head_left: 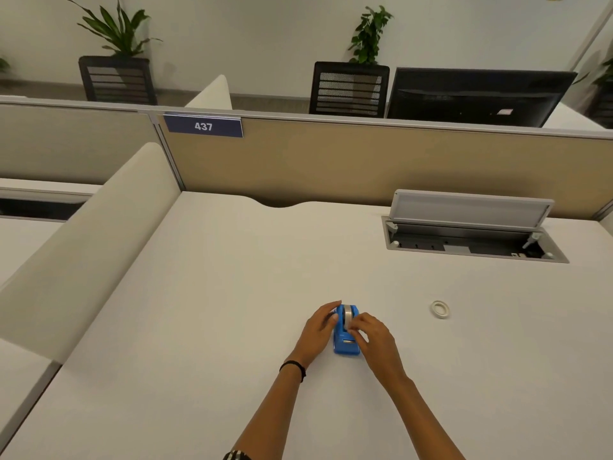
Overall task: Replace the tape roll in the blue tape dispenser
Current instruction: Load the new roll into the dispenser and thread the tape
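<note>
Steadying the blue tape dispenser [346, 340] on the white desk [232, 293] while you work at the roll seated in it.

Keep your left hand [320, 328] pressed flat, fingers together, against the dispenser's left side. Your right hand [371, 336] pinches at the mounted roll [348, 317] on top; I judge a straight upward pull frees it best. The dispenser is small, glossy blue, cutter end toward you. A white spare roll [440, 308] lies flat well to its right.

Both hands, left hand [319, 327] and right hand [373, 336], flank the blue tape dispenser [345, 343] on the desk [199, 327].
</note>
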Tool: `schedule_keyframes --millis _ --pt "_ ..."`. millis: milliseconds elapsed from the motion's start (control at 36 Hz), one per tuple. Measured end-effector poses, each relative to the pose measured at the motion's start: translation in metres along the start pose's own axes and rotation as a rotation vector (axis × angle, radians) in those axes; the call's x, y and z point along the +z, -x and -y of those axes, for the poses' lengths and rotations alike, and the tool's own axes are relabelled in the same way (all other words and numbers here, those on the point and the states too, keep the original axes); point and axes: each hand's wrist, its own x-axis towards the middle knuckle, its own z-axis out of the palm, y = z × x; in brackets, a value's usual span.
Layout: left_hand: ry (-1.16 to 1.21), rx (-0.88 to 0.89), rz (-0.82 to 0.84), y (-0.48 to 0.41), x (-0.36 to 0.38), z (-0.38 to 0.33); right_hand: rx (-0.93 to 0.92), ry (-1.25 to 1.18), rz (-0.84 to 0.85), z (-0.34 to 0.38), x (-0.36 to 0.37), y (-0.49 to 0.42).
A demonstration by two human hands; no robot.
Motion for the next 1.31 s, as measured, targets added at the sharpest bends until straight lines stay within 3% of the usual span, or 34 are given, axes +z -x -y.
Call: schedule_keyframes --millis 417,1306 --pt "-0.005 -0.031 -0.185 -0.003 0.013 -0.007 0.002 0.059 0.042 -0.002 0.001 0.004" --pt "-0.040 -0.019 -0.188 -0.004 0.015 -0.009 -0.094 0.136 -0.013 -0.001 -0.003 0.025"
